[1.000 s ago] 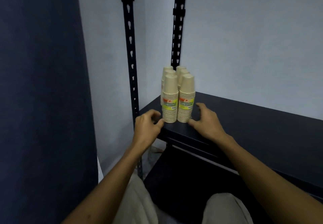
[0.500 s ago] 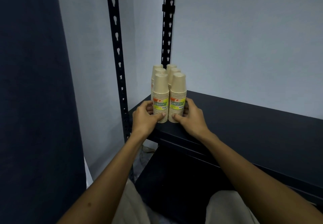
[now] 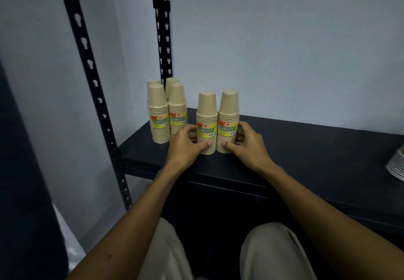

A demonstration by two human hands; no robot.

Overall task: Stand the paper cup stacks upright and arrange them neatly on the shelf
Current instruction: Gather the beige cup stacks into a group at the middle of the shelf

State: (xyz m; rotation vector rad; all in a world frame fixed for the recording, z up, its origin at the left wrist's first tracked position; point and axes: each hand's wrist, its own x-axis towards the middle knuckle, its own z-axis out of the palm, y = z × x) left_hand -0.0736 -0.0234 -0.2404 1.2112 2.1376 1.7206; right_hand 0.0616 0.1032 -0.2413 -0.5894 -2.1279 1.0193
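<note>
Both hands hold cups near the front of the dark flat shelf (image 3: 306, 148). The left hand (image 3: 185, 146) wraps one tall tan paper cup stack (image 3: 206, 124), and the right hand (image 3: 247, 144) wraps its twin (image 3: 228, 122). Four more stacks (image 3: 166, 113) stand behind by the black metal post (image 3: 161, 28). All stand upright; only tidying looks left. A moment ago this pair stood right against the others; now it sits apart, to their right.

1. The scene is dim, with a cool bluish cast on the wall (image 3: 284, 39).
2. The dark shelf (image 3: 306, 152) shows little detail and no glare.
3. The far cup stacks (image 3: 166, 113) look soft and slightly blurred; their labels are unreadable.
4. Wide-angle distortion bends the left upright (image 3: 91, 78) and stretches the forearms at the bottom edge.
</note>
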